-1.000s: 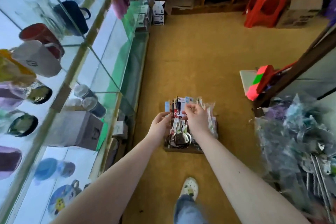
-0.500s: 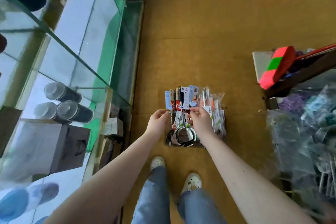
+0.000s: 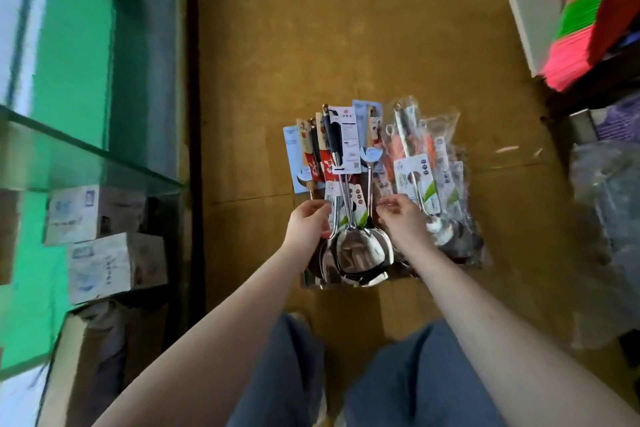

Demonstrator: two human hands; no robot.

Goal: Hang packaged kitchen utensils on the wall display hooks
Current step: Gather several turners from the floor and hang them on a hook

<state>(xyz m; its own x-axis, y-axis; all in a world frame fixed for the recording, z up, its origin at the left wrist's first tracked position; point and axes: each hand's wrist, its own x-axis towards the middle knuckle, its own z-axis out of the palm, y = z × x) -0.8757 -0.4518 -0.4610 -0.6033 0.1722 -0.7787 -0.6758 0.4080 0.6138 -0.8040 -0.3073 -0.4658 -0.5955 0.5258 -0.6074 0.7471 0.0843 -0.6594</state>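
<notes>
A pile of packaged kitchen utensils (image 3: 349, 156) lies on the brown floor, steel ladles and spatulas with printed card labels, and a second bunch in clear plastic bags (image 3: 433, 177) to its right. My left hand (image 3: 308, 224) grips the steel handles on the left side of the pile. My right hand (image 3: 401, 218) is at the right side of the same bunch, fingers curled and pinching at a package edge. The shiny ladle bowls (image 3: 360, 253) sit between my wrists. No wall hooks are in view.
A glass display cabinet (image 3: 90, 156) with boxes (image 3: 114, 263) on its lower shelf runs along the left. A pink and green broom head (image 3: 595, 24) and bagged goods (image 3: 609, 204) stand at the right. My jeans-clad legs (image 3: 398, 381) are below.
The camera has tilted down and come closer to the pile. Both hands have slid down from the card tops to the handles near the ladle bowls.
</notes>
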